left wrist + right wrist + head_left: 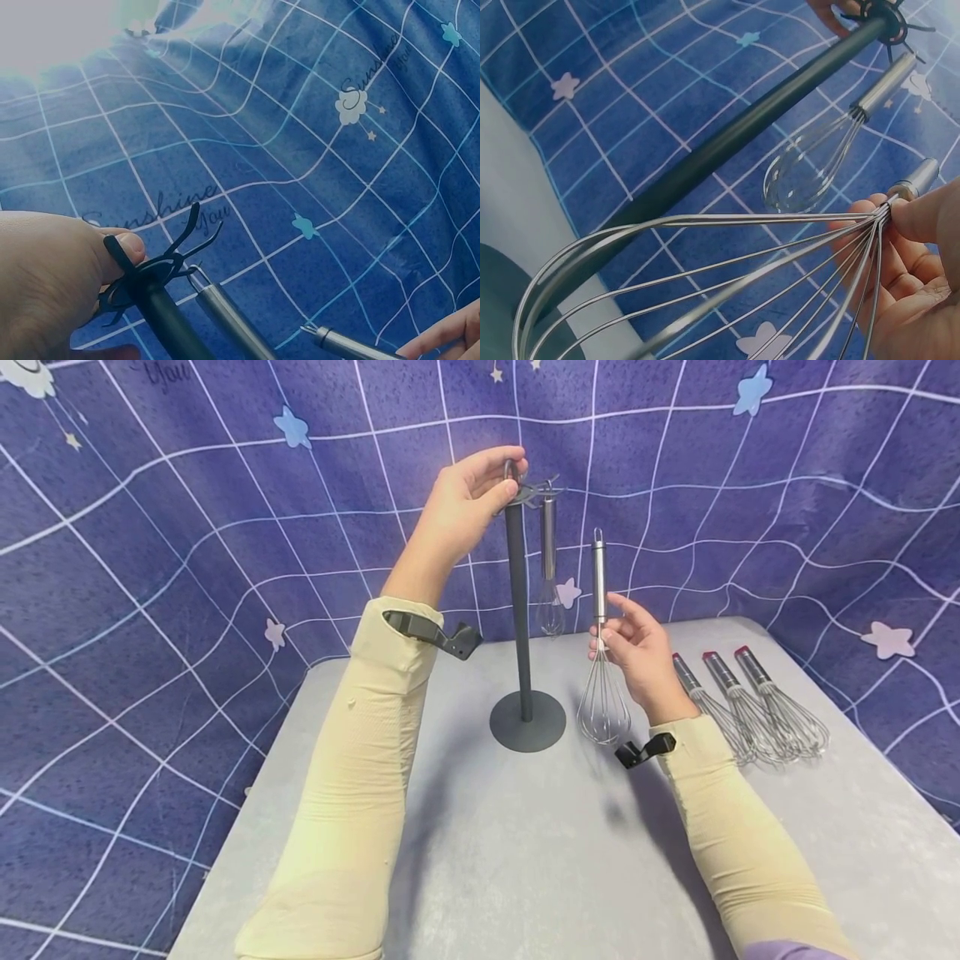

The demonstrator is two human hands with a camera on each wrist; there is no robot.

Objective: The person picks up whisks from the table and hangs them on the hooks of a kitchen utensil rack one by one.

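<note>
My left hand (471, 502) grips the hooked top of a dark utensil stand (519, 610), thumb and fingers around the hook ring (150, 274). From one of the stand's hooks hangs a steel whisk (549, 539), its wires pointing down. To the right of the stand, my right hand (637, 647) pinches a second whisk (599, 581) where the handle meets the wires. That whisk is upright, loop end up, apart from the stand and above the table. In the right wrist view, its wires (780, 262) spread across the foreground.
Three more whisks (765, 693) with red-tipped handles lie side by side on the grey table (525, 860), right of my right hand. The stand's round base (527, 739) rests on the table. A blue gridded cloth (225, 527) hangs behind and at both sides.
</note>
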